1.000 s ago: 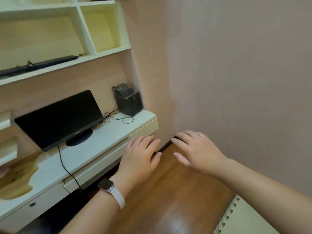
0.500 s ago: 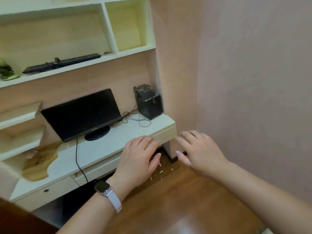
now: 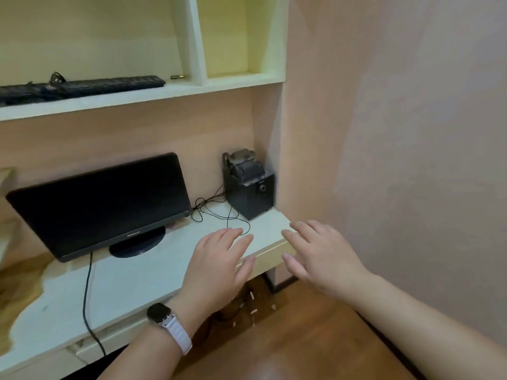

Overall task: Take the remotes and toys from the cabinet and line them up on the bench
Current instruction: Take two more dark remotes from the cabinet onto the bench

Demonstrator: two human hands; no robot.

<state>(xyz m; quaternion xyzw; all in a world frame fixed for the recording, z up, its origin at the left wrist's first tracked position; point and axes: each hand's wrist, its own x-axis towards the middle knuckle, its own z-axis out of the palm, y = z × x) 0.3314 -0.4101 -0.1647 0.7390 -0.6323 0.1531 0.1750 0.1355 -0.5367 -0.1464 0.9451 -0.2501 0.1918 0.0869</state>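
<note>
My left hand [image 3: 219, 267], with a watch on a white strap at the wrist, hovers flat and empty over the front edge of the white desk [image 3: 131, 281]. To its right, my right hand [image 3: 321, 259] is also open and empty, fingers spread, near the desk's right corner. The brown wooden bench [image 3: 288, 341] lies below my forearms. On the cabinet's upper shelf [image 3: 137, 98] lies a long black object [image 3: 82, 86] like a keyboard or toy gun, with a small brass piece [image 3: 177, 77] beside it. No remote shows.
A black monitor [image 3: 101, 201] stands on the desk, its cable hanging over the front. A black speaker box [image 3: 251, 187] with thin wires sits at the desk's back right corner. A pink wall [image 3: 397, 133] closes the right side. Small pale scraps [image 3: 252, 303] lie under the desk.
The view has lifted from the bench toward the desk and shelves. Both hands have come up off the bench, leaving the dark object they touched there, and now hover empty at the desk edge.
</note>
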